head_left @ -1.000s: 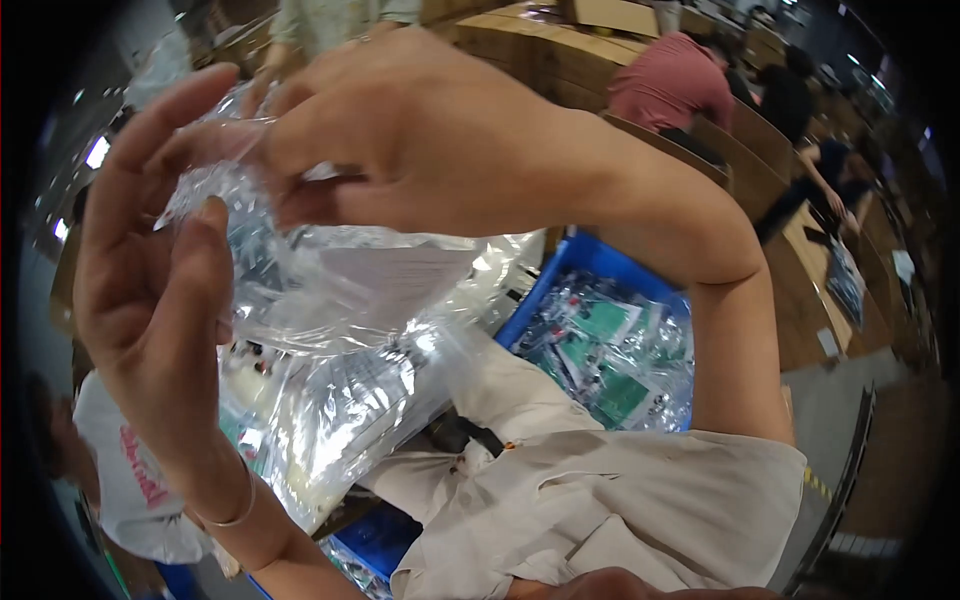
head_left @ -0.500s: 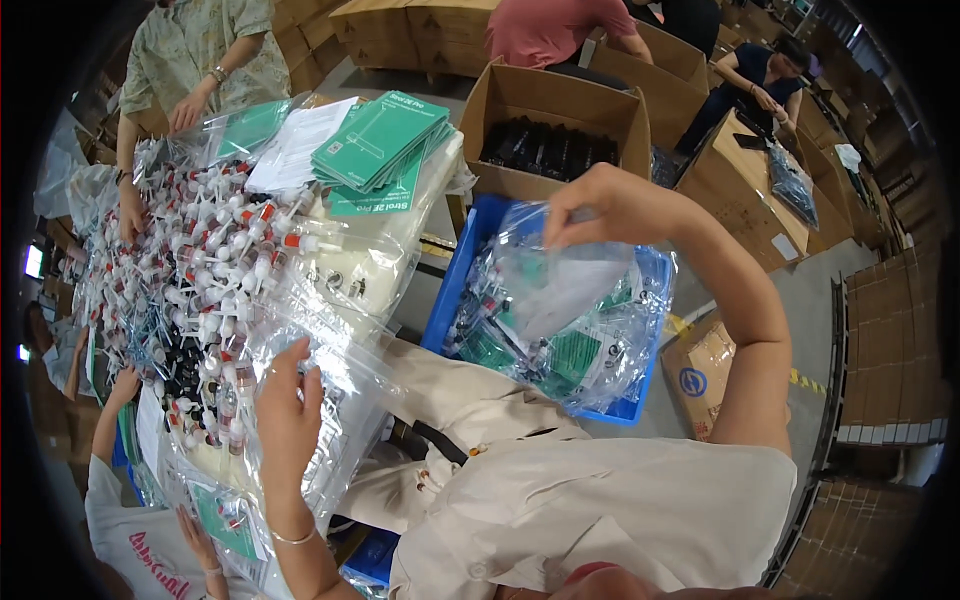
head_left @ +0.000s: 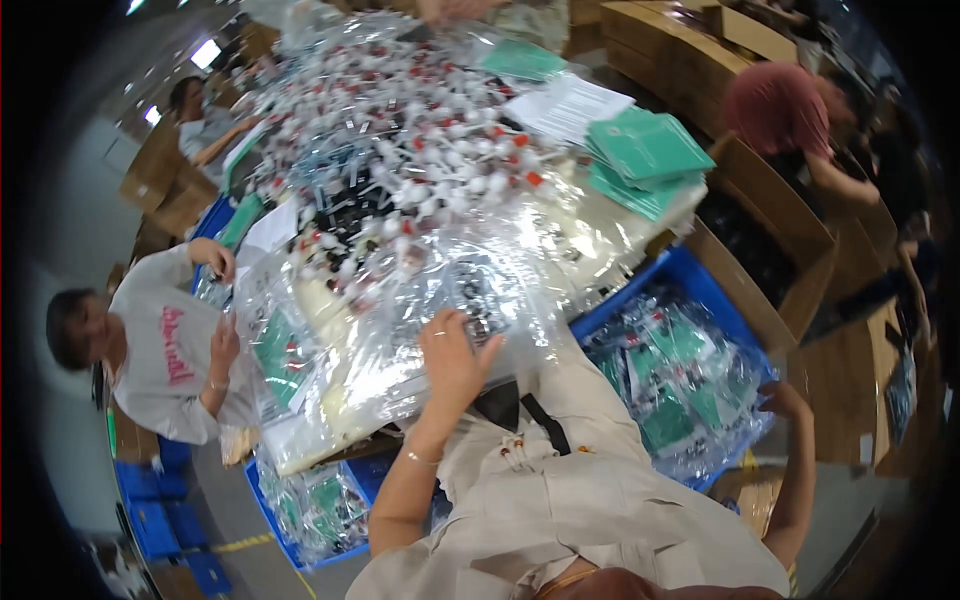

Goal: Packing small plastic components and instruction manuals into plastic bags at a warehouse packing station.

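Observation:
My left hand (head_left: pixel 455 365) rests on the near edge of a layer of clear plastic bags (head_left: pixel 490 285) on the table. Its thumb is apart from the fingers and it grips nothing that I can see. My right hand (head_left: pixel 785 402) is at the right side of a blue bin (head_left: pixel 715 285), fingers loosely bent and apart, with nothing visible in them. Inside the bin lie several filled clear bags (head_left: pixel 675 375) with green booklets and small parts. Beyond my left hand spreads a big heap of small white bottle-like parts with red or clear pieces (head_left: pixel 440 140).
Green booklets (head_left: pixel 650 150) and white printed sheets (head_left: pixel 570 105) lie at the table's far right. An open carton (head_left: pixel 770 250) stands behind the bin. Another blue bin of filled bags (head_left: pixel 320 510) sits below the table's left. A co-worker (head_left: pixel 170 340) works at the left side.
My view has swung left. My right hand has let go of a clear bag over the blue bin and drawn back to the bin's side. My left hand has come down onto the bags.

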The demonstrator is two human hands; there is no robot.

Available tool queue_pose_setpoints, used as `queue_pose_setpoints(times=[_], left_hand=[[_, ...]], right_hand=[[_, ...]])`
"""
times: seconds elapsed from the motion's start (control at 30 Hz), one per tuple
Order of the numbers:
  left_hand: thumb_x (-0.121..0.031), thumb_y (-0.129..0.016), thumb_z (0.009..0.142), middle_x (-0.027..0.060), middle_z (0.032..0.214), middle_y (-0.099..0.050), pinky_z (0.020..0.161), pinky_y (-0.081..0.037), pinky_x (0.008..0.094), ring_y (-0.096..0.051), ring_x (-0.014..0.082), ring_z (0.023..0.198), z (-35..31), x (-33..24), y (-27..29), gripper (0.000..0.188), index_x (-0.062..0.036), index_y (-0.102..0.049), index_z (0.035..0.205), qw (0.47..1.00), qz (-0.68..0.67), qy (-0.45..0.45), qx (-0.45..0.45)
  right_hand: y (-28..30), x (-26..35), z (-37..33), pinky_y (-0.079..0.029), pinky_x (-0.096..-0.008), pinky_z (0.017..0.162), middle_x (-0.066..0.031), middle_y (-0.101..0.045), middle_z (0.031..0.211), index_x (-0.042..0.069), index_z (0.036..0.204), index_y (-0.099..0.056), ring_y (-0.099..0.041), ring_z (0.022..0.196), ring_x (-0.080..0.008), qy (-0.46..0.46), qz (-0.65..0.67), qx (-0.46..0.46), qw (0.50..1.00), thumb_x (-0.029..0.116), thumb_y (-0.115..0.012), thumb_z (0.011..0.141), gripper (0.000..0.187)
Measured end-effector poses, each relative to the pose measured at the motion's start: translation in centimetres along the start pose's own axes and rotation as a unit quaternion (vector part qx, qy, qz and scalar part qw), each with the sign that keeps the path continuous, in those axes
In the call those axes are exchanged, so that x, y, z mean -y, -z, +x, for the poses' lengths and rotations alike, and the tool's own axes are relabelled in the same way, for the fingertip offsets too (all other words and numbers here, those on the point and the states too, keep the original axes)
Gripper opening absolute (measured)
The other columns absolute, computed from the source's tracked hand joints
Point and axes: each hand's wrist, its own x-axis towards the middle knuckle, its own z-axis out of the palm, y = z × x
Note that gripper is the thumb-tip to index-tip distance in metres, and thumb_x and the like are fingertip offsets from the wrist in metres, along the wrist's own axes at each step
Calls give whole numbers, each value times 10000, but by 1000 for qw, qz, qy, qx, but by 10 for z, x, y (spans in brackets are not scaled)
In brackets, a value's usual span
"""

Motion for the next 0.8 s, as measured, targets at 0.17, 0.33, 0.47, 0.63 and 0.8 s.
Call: queue_pose_setpoints(times=[0.17, 0.33, 0.47, 0.63, 0.8], left_hand=[[-301, -757, 675, 158, 1135, -473, 892, -336, 453, -446, 338, 1052, 5, -7, -6, 528, -17, -506, 1042, 998, 34, 33, -41], [-263, -725, 690, 157, 1139, -480, 888, -348, 449, -460, 326, 1064, 5, 17, 6, 535, -11, -515, 1113, 988, 85, 101, -76], [-237, -700, 709, 166, 1152, -480, 873, -373, 449, -471, 333, 1059, -3, 51, 4, 509, -16, -510, 1127, 988, 105, 107, -28], [-229, -685, 723, 181, 1144, -479, 906, -372, 480, -466, 341, 1085, 24, -5, 1, 448, -3, -515, 1070, 997, -61, 50, -2], [-217, -687, 733, 171, 1114, -490, 953, -362, 462, -455, 346, 1124, 31, -3, -31, 414, 29, -511, 1016, 999, -5, 21, -39]], right_hand=[[13, 227, 47, -492, -327, 773, -138, -632, 1018, 9, 1100, -594, -622, 885, -227, 195, 126, 1, 973, 115, -671, 785, 340], [18, 381, 58, -489, -325, 778, -136, -637, 976, 17, 1059, -605, -629, 876, -246, 366, 115, 51, 922, 101, -614, 832, 242], [1, 458, 74, -487, -328, 756, -134, -638, 950, 21, 1026, -613, -626, 860, -259, 471, 57, 13, 880, 90, -610, 825, 213], [-9, 508, 84, -486, -310, 696, -120, -645, 884, 29, 967, -639, -626, 801, -256, 519, 121, -101, 840, 43, -608, 811, 160], [-3, 507, 89, -474, -305, 625, -90, -647, 845, 57, 960, -652, -617, 732, -219, 433, 207, -122, 869, 86, -602, 834, 138]])
